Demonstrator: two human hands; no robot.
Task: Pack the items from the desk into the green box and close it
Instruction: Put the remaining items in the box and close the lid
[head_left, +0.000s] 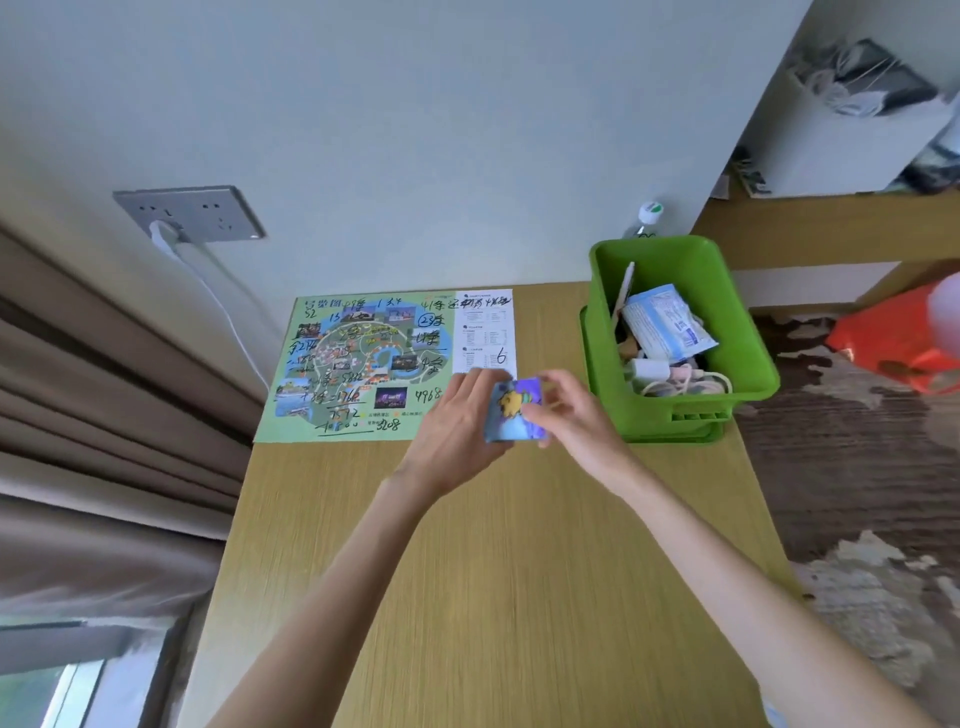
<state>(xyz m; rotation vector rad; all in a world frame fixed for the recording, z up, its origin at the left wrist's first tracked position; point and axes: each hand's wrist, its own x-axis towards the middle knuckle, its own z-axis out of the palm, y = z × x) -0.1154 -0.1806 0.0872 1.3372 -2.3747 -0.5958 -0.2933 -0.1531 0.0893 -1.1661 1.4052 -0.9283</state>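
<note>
Two bare arms come up from the bottom edge and meet over the desk (493, 571). The left hand (457, 431) shows its back to the camera. Its fingers curl round the left side of a blue card (511, 413), so this hand has a firm hold on it. The right hand (569, 415) comes in from the other side. Its thumb and fingers pinch the right edge of the same card. Both hands hold the card up above the desk, with its picture of a yellow figure facing up. It is hard to tell if it is a flat card or a thin pack.

The card is just to the left of the green box (602, 291), not inside it. The box stands open at the far right corner of the desk. A blue and white packet (665, 322) sticks up inside it. A white plug with cables (670, 376) lies lower down in the box.

A big paper map (363, 358) with black writing lies flat on the desk, to the left of the box. The left hand covers its near right corner.
</note>
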